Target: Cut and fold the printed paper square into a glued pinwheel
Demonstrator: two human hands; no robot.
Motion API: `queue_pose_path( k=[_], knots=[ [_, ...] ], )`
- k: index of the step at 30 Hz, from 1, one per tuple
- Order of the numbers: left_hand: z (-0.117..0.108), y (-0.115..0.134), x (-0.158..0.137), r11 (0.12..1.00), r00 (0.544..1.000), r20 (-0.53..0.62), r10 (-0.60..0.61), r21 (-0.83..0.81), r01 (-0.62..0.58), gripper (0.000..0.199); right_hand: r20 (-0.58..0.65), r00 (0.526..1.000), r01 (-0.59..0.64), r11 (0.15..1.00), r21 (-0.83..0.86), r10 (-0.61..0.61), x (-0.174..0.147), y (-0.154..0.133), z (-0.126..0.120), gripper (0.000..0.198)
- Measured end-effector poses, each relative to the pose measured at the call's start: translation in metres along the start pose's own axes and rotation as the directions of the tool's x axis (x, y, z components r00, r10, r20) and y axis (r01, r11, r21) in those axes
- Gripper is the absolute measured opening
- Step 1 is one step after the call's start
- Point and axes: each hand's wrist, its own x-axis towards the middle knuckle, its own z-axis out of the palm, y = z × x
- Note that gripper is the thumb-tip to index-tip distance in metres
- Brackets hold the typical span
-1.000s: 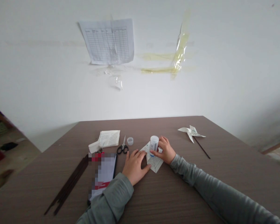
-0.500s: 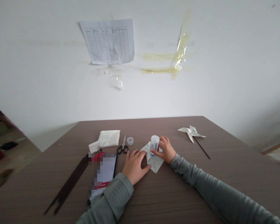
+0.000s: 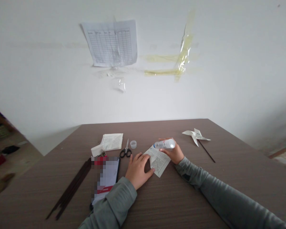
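Observation:
A square of printed paper [image 3: 160, 163] with crease lines lies on the table between my hands. My left hand [image 3: 138, 170] rests on its left edge, fingers spread and thumb apart, pressing on the paper. In my right hand [image 3: 175, 153] is a white glue stick [image 3: 165, 144] with a blue rim, tilted nearly level above the paper's upper part, blue end pointing left. Its translucent cap [image 3: 133, 144] stands beyond my left hand. Beside the cap lie black-handled scissors [image 3: 125, 152].
A paper pinwheel [image 3: 195, 136] on a dark stick lies at the right. On the left are folded paper sheets [image 3: 112, 141], a small open white-and-red box [image 3: 97, 151], dark thin sticks [image 3: 70, 187] and a partly blurred phone [image 3: 108, 178]. A wall closes off the table's back.
The glue stick has gone from upright on the paper to tilted and raised, its back end swung right. My right hand has turned with it; my left hand stays put.

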Motion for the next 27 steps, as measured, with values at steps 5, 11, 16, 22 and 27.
queue_pose_path(
  k=[5, 11, 16, 22, 27],
  knots=[
    [0.002, -0.001, 0.0, 1.0, 1.0, -0.009, 0.002, 0.003, -0.002, 0.053, -0.014, 0.996, 0.08, 0.983, -0.166, -0.084, 0.001, 0.006, -0.003, 0.048],
    [-0.001, 0.002, -0.001, 1.0, 1.0, 0.0, 0.004, -0.023, -0.004, 0.058, -0.029, 0.997, 0.066, 0.953, -0.296, -0.078, -0.001, 0.011, -0.003, 0.071],
    [-0.003, 0.004, -0.001, 1.0, 1.0, 0.014, -0.009, -0.022, 0.01, 0.057, -0.023, 0.998, 0.047, 0.952, -0.302, -0.057, 0.0, 0.006, -0.005, 0.076],
    [-0.004, 0.004, -0.002, 0.999, 0.999, 0.031, -0.014, -0.039, 0.015, 0.058, 0.003, 0.999, 0.049, 0.976, -0.21, -0.05, 0.003, -0.002, -0.01, 0.057],
    [-0.008, 0.006, -0.003, 0.999, 0.999, 0.03, -0.021, -0.044, 0.022, 0.058, -0.038, 0.997, 0.056, 0.993, -0.103, -0.061, 0.005, -0.003, -0.012, 0.046]
  ],
)
